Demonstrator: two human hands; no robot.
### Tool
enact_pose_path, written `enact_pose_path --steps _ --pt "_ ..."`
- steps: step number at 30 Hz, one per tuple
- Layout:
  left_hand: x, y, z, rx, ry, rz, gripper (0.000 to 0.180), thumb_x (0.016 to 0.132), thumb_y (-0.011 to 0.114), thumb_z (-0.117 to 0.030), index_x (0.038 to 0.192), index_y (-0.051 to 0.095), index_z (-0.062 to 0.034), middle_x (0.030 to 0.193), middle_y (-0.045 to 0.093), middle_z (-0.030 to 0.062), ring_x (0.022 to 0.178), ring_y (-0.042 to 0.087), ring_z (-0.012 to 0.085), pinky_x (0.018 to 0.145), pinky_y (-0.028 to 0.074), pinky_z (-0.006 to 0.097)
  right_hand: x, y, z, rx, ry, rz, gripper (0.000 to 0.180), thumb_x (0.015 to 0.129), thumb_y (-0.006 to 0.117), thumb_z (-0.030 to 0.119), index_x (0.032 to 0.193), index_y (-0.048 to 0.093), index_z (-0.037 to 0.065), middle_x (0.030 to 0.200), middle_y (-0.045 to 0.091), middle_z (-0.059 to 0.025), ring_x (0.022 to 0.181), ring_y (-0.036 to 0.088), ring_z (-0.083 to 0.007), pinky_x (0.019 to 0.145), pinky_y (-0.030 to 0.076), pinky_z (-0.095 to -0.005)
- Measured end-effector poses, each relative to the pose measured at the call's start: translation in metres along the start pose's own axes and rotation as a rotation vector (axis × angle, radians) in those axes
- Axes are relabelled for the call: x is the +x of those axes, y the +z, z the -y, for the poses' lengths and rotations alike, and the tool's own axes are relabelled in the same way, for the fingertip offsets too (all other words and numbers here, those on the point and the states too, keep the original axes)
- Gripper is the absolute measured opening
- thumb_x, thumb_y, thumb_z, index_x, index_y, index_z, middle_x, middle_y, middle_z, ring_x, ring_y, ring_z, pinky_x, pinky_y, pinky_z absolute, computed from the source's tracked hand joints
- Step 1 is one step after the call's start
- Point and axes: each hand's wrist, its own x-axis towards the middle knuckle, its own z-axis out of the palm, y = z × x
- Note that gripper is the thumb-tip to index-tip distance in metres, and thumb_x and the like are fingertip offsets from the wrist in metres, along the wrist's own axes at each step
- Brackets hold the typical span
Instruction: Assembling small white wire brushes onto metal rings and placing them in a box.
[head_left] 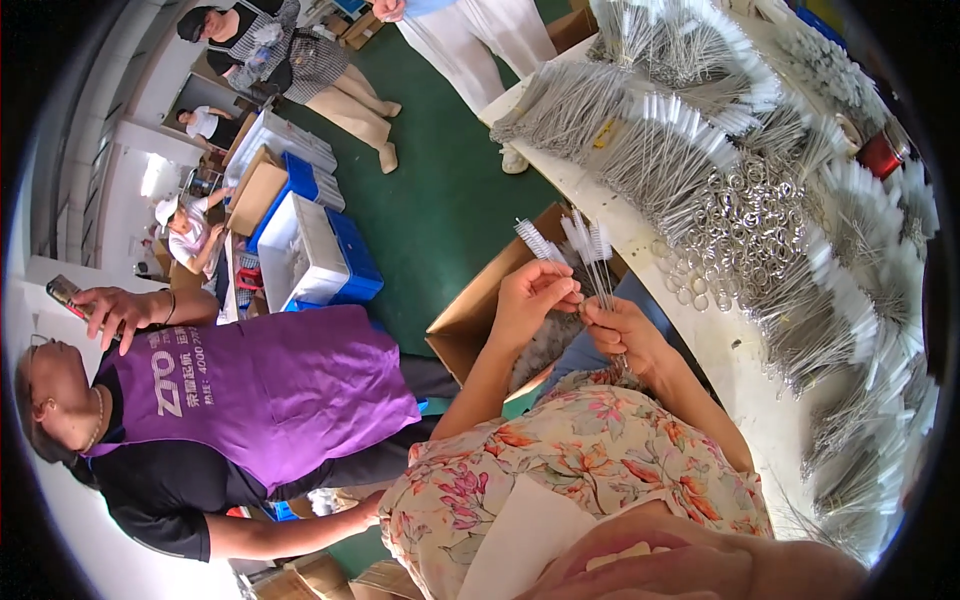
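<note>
My right hand (622,332) is closed around the thin wire stems of several small white-bristled brushes (586,238), their bristle ends pointing up and away from me. Close beside it, my left hand (535,297) is pinched shut near the stems. What lies between its fingertips is too small to make out. Another white brush head (540,242) shows just beyond the left fingers; I cannot tell which hand carries it. Below both hands stands an opened cardboard box (475,305) with whitish things inside. On the table to my right lies a heap of shiny metal rings (750,225).
A pale table (745,365) curves along my right, bearing piles of wire brushes (655,150) and a red spool (882,153). At my left stands a person in a purple apron (270,385), holding a phone. Blue-and-white bins (315,250) and other people are farther off.
</note>
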Motion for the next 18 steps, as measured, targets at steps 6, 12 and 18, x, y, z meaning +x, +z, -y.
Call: enact_pose_path --steps 6,12,18 --pt "0.013 -0.007 0.04 0.119 -0.016 -0.062 0.011 0.086 0.058 -0.008 0.093 0.058 -0.0005 0.081 0.063 0.0066 0.07 0.061 0.0131 0.065 0.052 0.026 0.007 -0.015 -0.006 -0.232 -0.029 -0.198 0.015 0.088 0.057 0.02 0.091 0.051 0.006 0.064 0.044 0.0035 0.043 0.032 -0.0026 0.036 0.023 -0.0189" --pt "0.021 -0.012 0.068 -0.545 -0.316 0.039 0.05 0.079 0.069 -0.024 0.116 0.044 -0.0013 0.102 0.057 0.0093 0.093 0.057 0.0202 0.079 0.049 0.035 0.034 -0.034 -0.014 -0.611 -0.157 -0.344 0.03 0.087 0.053 0.012 0.112 0.039 0.005 0.074 0.055 -0.0077 0.05 0.049 -0.0144 0.041 0.038 -0.0266" --pt "0.013 -0.033 0.142 -0.646 -0.49 -0.214 0.024 0.087 0.057 -0.013 0.106 0.048 -0.0024 0.099 0.058 0.0097 0.088 0.059 0.0218 0.083 0.049 0.04 0.041 -0.032 -0.027 -1.351 0.199 -0.202 0.054 0.082 0.059 0.016 0.13 0.036 0.004 0.087 0.061 -0.0177 0.076 0.063 -0.0264 0.065 0.05 -0.0343"
